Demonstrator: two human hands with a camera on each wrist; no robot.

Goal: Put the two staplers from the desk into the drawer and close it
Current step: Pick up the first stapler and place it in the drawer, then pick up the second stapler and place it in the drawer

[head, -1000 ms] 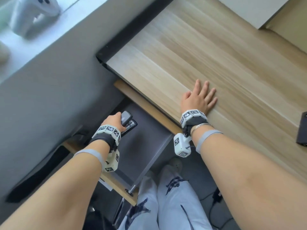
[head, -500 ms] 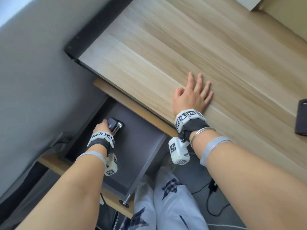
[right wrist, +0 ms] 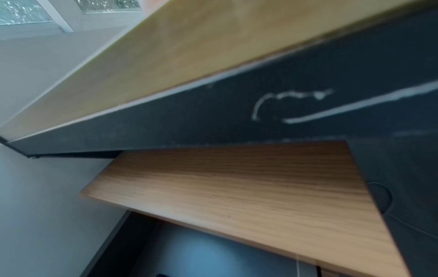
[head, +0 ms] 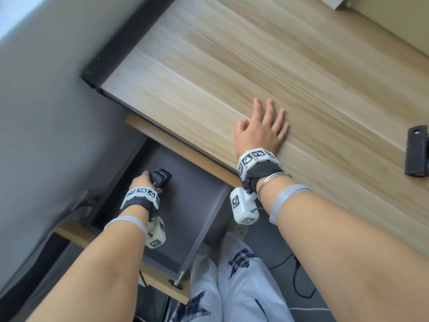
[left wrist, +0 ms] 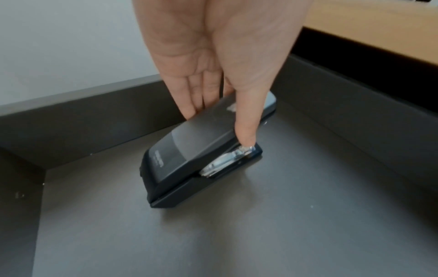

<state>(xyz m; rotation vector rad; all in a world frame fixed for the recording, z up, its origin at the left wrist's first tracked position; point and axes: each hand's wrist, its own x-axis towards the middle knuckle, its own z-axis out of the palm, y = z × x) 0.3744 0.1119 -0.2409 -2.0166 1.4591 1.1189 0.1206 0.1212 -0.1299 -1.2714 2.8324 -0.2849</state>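
Note:
A black stapler (head: 162,178) is tilted inside the open grey drawer (head: 197,205), below the desk's left end. My left hand (head: 144,184) pinches it by its sides. In the left wrist view the thumb (left wrist: 246,131) lies along one side of the stapler (left wrist: 184,150) and the fingers along the other, while its lower end touches the drawer floor (left wrist: 213,234). My right hand (head: 262,131) rests flat on the wooden desk top, fingers straight. A second black stapler (head: 416,152) lies on the desk at the far right edge of the head view.
The wooden desk top (head: 255,54) overhangs the drawer's back part. A grey wall (head: 46,112) runs close along the drawer's left side. My legs in white patterned trousers (head: 232,287) are right of the drawer's wooden front (head: 160,283). A cable (head: 294,275) lies on the floor.
My left hand has carried the stapler down into the drawer until it touches the floor. The right hand has stayed flat on the desk. The head view has shifted.

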